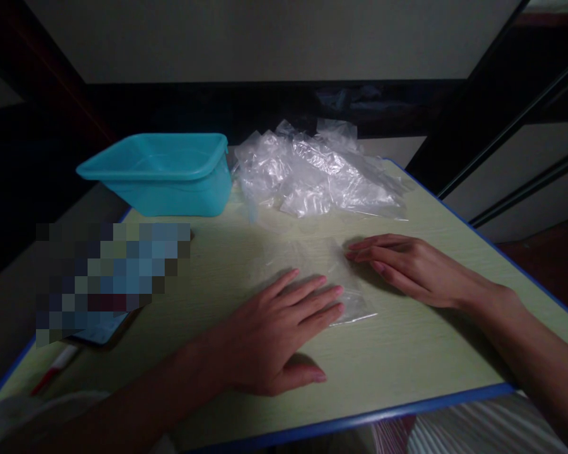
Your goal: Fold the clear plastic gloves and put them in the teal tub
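Note:
A clear, flat plastic bag (345, 296) lies on the table in front of me. My left hand (284, 321) rests palm down on its near left part, fingers stretched and spread, thumb out to the side. This hand hides part of the bag. At the bag's far right edge are the fingertips of my right hand (411, 268), which lies on its side with long, slightly bent fingers. Its thumb tip sits back from the fingertips, and I see nothing held between them. Whether those fingertips press on the bag's edge is hard to make out.
A heap of crumpled clear plastic bags (312, 170) lies at the table's far side. Left of it stands a turquoise plastic basin (180, 189). A phone-like device (106, 328), mostly blurred out, and a red-and-white pen (57, 369) lie at left. Blue edging (360, 417) rims the table.

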A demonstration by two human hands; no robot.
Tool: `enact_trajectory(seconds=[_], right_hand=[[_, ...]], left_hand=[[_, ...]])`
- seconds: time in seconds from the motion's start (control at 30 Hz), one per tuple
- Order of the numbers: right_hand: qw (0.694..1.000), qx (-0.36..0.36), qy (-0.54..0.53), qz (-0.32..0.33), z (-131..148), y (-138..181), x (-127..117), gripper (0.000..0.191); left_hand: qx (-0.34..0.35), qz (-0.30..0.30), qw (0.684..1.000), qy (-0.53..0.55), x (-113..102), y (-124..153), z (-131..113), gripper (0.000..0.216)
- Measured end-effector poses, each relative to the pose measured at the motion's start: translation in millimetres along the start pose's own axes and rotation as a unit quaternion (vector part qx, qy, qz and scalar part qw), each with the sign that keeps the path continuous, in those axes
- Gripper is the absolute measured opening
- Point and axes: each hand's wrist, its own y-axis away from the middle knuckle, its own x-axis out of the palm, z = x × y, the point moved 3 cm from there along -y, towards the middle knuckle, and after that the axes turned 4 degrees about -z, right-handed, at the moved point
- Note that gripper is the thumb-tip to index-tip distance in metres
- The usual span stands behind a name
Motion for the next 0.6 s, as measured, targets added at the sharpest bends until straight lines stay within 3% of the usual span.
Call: enact_trajectory(seconds=[0.6], right_hand=[[1.000, 0.005, 0.005, -0.002, -0.3, -0.4, 1.0, 0.037]], left_hand=[[-0.006, 0.015, 1.000, 0.019, 2.8, 2.9, -5.1, 0.073]])
